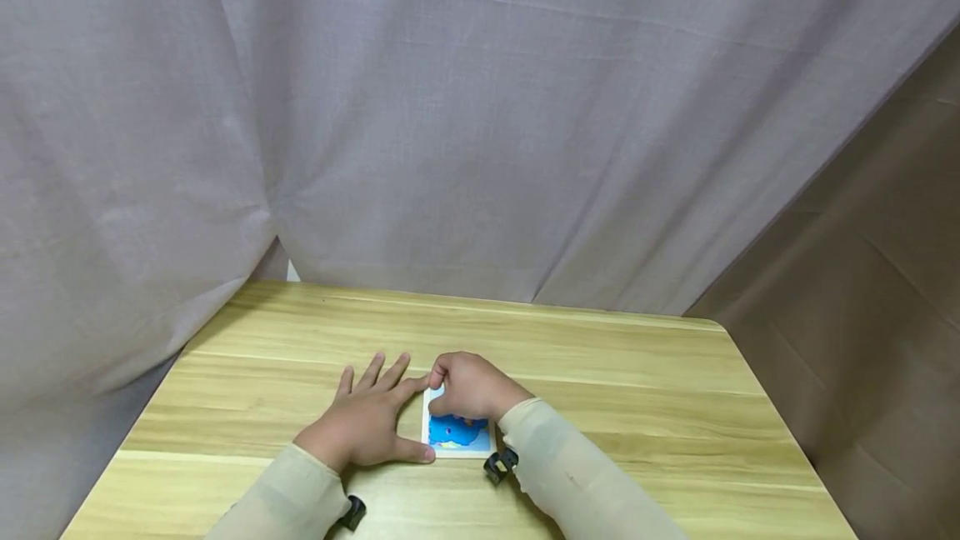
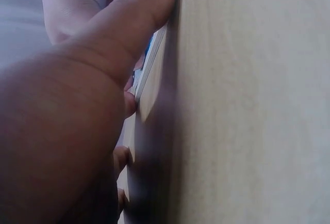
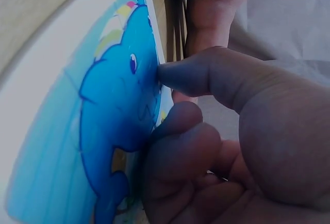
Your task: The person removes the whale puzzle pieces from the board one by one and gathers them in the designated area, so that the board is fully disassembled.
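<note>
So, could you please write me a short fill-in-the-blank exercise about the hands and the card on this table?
1. The card shows a cartoon animal coloured ____.
2. The left hand lies flat with its fingers ____.
3. The right hand rests on the ____.
4. The table top looks like ____.

Missing words: blue; spread; card; wood

A light wood-grain counter (image 1: 615,390) with rounded far corners fills the lower part of the head view, its boards running left to right in pale yellow and tan streaks. Behind the counter hangs a creased grey-lilac curtain (image 1: 480,123), its folds falling to the counter's far edge and draping down past its left side. To the right of the counter a brown cloth (image 1: 862,298) hangs at a slant. The light is soft and even, with faint shadows on the counter.
</note>
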`<move>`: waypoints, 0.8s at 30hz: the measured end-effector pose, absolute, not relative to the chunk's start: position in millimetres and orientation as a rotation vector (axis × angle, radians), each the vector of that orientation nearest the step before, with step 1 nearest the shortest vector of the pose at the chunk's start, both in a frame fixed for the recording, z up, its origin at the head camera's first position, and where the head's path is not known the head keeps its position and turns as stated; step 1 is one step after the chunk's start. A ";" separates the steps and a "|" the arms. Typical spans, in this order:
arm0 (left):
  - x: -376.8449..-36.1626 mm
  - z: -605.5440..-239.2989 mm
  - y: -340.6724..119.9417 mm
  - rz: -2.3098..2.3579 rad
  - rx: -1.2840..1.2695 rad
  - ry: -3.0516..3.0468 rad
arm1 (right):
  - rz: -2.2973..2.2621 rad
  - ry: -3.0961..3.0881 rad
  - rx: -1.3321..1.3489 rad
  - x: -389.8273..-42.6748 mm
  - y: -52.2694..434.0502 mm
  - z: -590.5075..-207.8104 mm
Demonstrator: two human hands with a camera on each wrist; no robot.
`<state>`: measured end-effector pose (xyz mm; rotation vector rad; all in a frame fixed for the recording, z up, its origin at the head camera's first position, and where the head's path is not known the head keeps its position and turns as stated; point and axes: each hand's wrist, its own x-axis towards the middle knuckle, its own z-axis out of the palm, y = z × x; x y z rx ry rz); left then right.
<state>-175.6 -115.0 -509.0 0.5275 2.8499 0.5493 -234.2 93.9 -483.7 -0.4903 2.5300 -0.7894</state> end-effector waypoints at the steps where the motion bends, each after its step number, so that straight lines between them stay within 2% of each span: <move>1: -175.5 -508.7 -115.0 0.552 0.527 2.847 | -0.799 2.523 -0.491 -234.0 94.2 -483.7; 24: -175.5 -510.2 -115.3 0.553 0.527 2.837 | -0.861 2.566 -0.685 -230.2 104.7 -492.7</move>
